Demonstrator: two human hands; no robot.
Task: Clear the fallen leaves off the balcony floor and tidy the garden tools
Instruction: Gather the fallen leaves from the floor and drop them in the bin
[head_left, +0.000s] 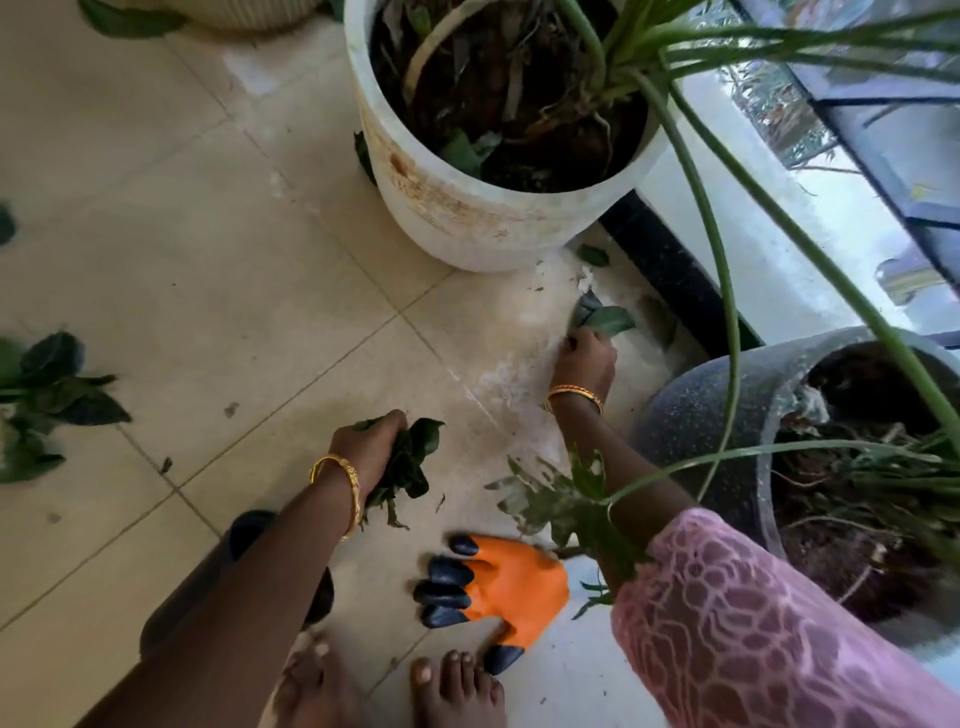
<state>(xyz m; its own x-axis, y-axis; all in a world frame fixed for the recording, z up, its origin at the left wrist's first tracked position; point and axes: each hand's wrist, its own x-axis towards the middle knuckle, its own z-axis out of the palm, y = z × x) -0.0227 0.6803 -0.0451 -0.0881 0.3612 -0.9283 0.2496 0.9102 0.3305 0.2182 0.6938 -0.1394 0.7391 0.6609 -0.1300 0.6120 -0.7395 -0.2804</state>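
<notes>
My left hand (371, 447) grips a bunch of dark green leaves (410, 470) just above the beige tiled floor (234, 270). My right hand (587, 364) reaches further out and pinches a green leaf (605, 318) lying near the black skirting by the white pot. A small leaf (592, 254) lies beyond it at the pot's base. More fallen leaves (47, 400) lie in a pile at the left edge. An orange garden glove with black claw tips (493, 584) lies on the floor near my bare feet.
A large white pot (467, 218) with soil stands at the top centre. A dark speckled pot (696, 415) stands at the right, its long stems arching over my right arm. A dark object (249, 530) lies under my left forearm. A railing runs along the right.
</notes>
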